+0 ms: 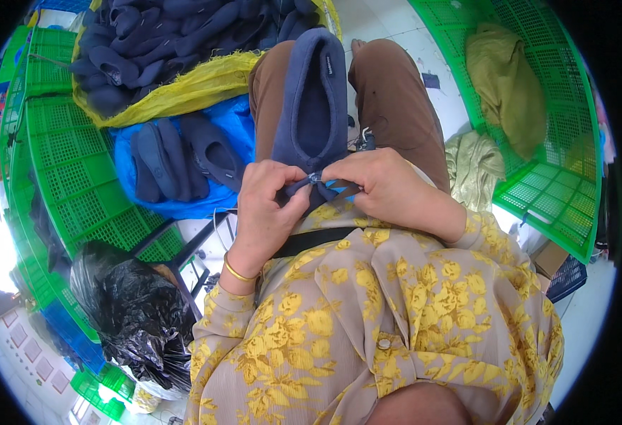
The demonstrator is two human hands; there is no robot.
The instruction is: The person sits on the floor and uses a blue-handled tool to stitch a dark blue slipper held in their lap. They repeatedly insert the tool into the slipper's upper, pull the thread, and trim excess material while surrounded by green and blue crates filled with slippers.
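Observation:
A navy slipper (pixel 318 106) lies lengthwise over my lap, its toe pointing away and its opening facing up. At its near end, my left hand (pixel 272 195) pinches the dark fabric edge between thumb and fingers. My right hand (pixel 378 180) meets it there, with closed fingertips pressed on the same edge. Between the fingertips shows a small pale, speckled spot, too small to make out. Beneath the right palm a dark, flat piece with some bright blue is partly visible; its kind is hidden.
A yellow sack (pixel 204 81) heaped with navy slippers stands at the far left. Nearer, several slippers (pixel 172 159) rest on a blue plastic sheet (pixel 194 205). Green perforated crates (pixel 77 163) flank both sides. A black plastic bag (pixel 137 319) sits by my left elbow, and olive cloth (pixel 506 85) lies right.

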